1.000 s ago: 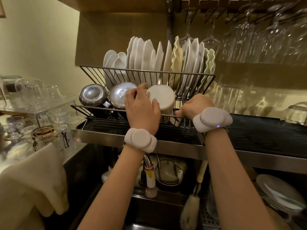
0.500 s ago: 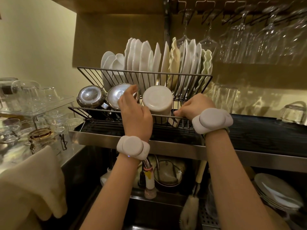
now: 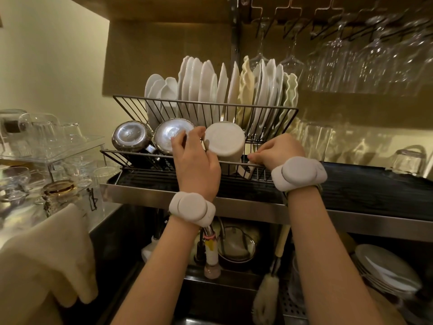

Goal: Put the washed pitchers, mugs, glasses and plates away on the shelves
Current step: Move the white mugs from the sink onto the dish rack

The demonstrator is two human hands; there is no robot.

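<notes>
White mug (image 3: 225, 142) lying on its side, base outward, in the wire rack's (image 3: 269, 109) front tier; white plates (image 3: 206, 90) standing on edge behind; two steel pitchers (image 3: 150, 137) left.

Plates (image 3: 210, 90) upright behind mug (image 3: 226, 141) in rack (image 3: 140, 156) — stemware (image 3: 351, 64) overhead, right.

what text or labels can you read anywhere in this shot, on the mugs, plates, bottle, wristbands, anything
None can be read.
White mug under the left hand: plain base, no mark visible.
Two steel pitchers: shiny bases, any stamp is lost in glare.
Plates in the wire rack: plain.
Bands on both wrists, beside the right hand: blank.
Bottle in the sink: a yellow patch, too small and blurred to read.
</notes>
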